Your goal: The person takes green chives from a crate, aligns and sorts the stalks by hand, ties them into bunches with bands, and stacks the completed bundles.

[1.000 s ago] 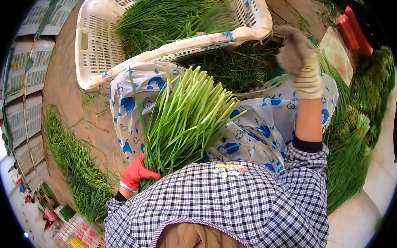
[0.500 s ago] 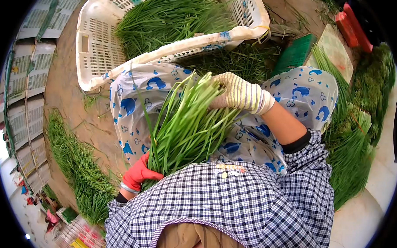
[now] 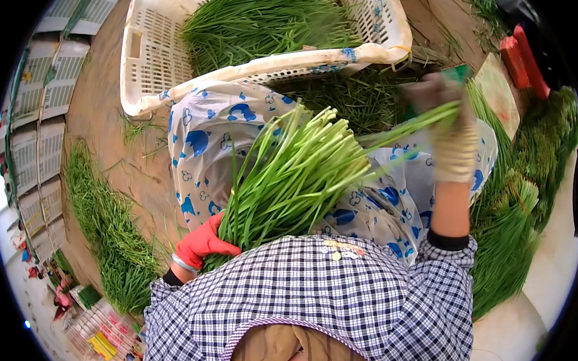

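A thick bunch of garlic chives (image 3: 295,187) lies over my lap, pale stem ends pointing up and away from me. My left hand (image 3: 204,242), in a red glove, is closed around its lower leafy part near my body. Out to the right is my right hand (image 3: 454,148) in a striped whitish glove, smeared by motion. A few chive stalks (image 3: 425,118) stretch from the bunch into its grip. Clear plastic with blue prints (image 3: 199,117) covers my legs beneath the bunch.
A white slatted basket (image 3: 261,70) holding more chives (image 3: 262,27) stands in front of my knees. Loose greens (image 3: 109,219) lie along the floor at left. Tied chives (image 3: 506,245) are heaped at right, with a red object (image 3: 522,61) beyond them.
My right hand has swung from the top of the bunch out to the right, drawing a few stalks with it. My left hand keeps its hold on the bunch.
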`<state>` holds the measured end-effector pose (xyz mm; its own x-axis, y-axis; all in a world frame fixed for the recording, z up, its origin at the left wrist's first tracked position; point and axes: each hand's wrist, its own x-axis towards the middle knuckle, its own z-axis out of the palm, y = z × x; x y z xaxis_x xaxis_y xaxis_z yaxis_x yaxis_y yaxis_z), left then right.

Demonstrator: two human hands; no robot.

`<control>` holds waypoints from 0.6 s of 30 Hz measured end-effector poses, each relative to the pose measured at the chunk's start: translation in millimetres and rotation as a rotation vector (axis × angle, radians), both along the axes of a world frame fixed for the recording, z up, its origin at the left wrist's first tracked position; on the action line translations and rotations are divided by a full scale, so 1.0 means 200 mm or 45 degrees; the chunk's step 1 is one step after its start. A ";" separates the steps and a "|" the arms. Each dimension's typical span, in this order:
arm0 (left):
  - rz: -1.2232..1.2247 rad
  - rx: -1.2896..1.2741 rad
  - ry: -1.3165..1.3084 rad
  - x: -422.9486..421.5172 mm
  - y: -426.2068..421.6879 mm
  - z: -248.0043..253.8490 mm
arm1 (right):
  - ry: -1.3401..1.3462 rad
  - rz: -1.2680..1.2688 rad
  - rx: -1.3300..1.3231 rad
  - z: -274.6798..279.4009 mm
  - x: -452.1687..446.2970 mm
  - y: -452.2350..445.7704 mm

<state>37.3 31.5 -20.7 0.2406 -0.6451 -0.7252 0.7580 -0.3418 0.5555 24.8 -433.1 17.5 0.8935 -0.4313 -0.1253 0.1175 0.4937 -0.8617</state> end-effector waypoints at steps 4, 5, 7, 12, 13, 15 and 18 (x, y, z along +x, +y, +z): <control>-0.004 0.007 -0.041 0.00 0.00 0.00 | -0.101 -0.144 -0.035 0.09 -0.05 -0.52; -0.006 -0.001 -0.046 0.00 0.00 -0.01 | 0.241 0.132 -0.652 0.11 -0.02 -0.49; -0.073 -0.019 -0.033 0.02 0.00 -0.02 | 0.501 0.544 -1.453 0.21 0.09 -0.28; -0.135 -0.002 -0.049 0.04 -0.01 0.00 | 0.234 1.349 -1.754 0.11 0.40 0.31; -0.127 -0.001 -0.056 0.04 -0.01 0.00 | 0.186 1.587 -1.805 0.08 0.44 0.38; -0.036 0.038 -0.020 0.01 -0.02 0.04 | 0.001 1.526 -1.632 0.00 0.45 0.41; 0.039 0.069 0.044 0.00 -0.03 0.01 | -0.409 1.115 -1.578 0.01 0.45 0.32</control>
